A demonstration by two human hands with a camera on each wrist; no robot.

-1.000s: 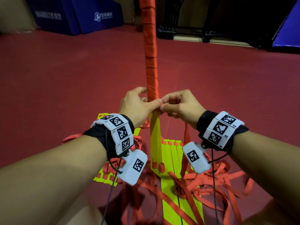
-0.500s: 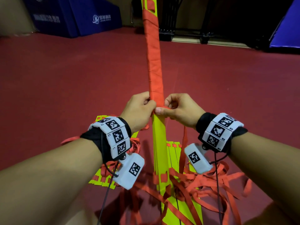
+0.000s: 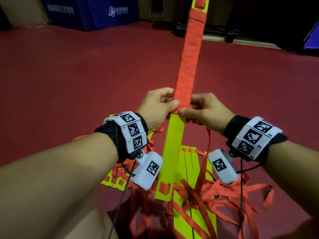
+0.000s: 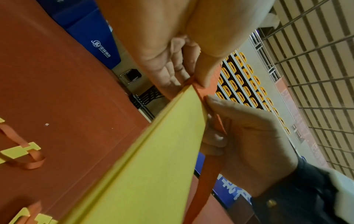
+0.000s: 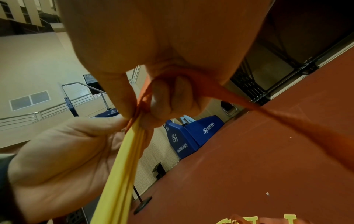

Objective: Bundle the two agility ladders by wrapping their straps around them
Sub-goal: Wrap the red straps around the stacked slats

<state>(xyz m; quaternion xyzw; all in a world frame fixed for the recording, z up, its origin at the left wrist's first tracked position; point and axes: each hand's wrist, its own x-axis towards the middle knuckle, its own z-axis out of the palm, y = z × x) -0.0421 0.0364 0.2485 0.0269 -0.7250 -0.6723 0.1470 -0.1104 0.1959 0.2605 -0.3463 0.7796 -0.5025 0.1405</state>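
I hold a stack of yellow ladder rungs (image 3: pixel 173 149) on end, leaning away from me. An orange strap (image 3: pixel 189 54) is wound tightly over its upper half. My left hand (image 3: pixel 158 107) grips the stack at the lowest turn, thumb pressed on the strap (image 4: pixel 201 91). My right hand (image 3: pixel 198 112) pinches the strap there too, and the loose strap (image 5: pixel 287 119) runs out of its curled fingers and hangs down. A second ladder (image 3: pixel 193 168) lies flat on the floor below, its yellow rungs amid tangled orange straps (image 3: pixel 224 192).
I stand over a dark red sports floor (image 3: pixel 69 75). Blue padded mats (image 3: pixel 96 11) lean at the far left and a black metal frame (image 3: pixel 222 33) stands at the back. Wrist-camera cables hang near the tangled straps.
The held stack has turned its flat face toward me and tilted to the right. Both hands have shifted slightly lower on it, and my right thumb now presses the lowest turn.
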